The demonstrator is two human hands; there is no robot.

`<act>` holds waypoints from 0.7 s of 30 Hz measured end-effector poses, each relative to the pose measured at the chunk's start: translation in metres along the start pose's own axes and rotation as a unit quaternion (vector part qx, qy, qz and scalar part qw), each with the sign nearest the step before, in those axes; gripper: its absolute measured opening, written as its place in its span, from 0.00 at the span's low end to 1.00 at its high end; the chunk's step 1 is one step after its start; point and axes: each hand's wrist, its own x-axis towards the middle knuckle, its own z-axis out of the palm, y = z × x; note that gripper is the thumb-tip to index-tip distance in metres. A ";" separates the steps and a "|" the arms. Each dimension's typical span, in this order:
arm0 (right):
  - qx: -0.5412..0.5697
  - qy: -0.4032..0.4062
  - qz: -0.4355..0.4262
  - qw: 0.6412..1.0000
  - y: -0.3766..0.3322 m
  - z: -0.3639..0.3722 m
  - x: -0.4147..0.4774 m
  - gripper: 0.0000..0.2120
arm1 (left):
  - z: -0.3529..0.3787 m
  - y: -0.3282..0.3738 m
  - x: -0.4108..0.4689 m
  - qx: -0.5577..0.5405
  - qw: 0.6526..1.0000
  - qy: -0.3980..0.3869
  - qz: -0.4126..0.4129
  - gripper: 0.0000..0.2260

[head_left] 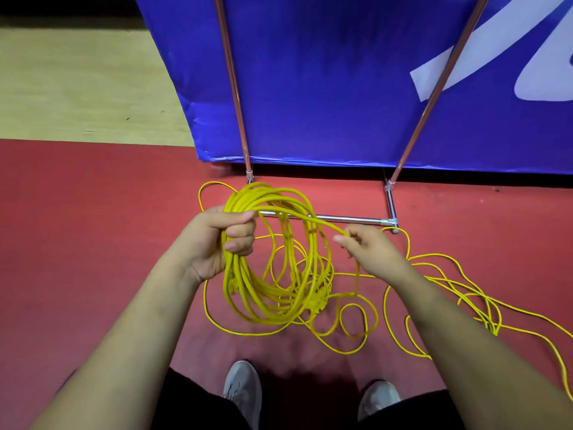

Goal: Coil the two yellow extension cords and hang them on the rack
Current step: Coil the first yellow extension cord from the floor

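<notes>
Obs.: left hand (229,240) grips part-wound yellow coil (273,274) above the floor (93,243), right hand (369,252) pinches feed strand; risk: loose cord (449,290) lies in crossed loops by rack base (325,218), so next pull may knot/snag.

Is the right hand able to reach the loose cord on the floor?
Probably, with a bend down: nothing blocks the right hand from the loose cord, though it is pinching a strand now.
</notes>
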 end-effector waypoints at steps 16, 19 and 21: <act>-0.121 -0.215 0.031 0.969 -0.038 -0.002 -0.008 0.08 | -0.010 0.012 -0.006 0.155 0.955 0.237 0.086 0.05; -0.076 -0.346 0.004 0.935 -0.076 -0.001 -0.021 0.06 | -0.001 0.004 -0.007 0.188 0.954 0.229 0.031 0.06; 0.002 -0.372 -0.044 0.927 -0.095 -0.002 -0.026 0.07 | 0.010 -0.005 -0.005 0.174 0.965 0.193 -0.008 0.03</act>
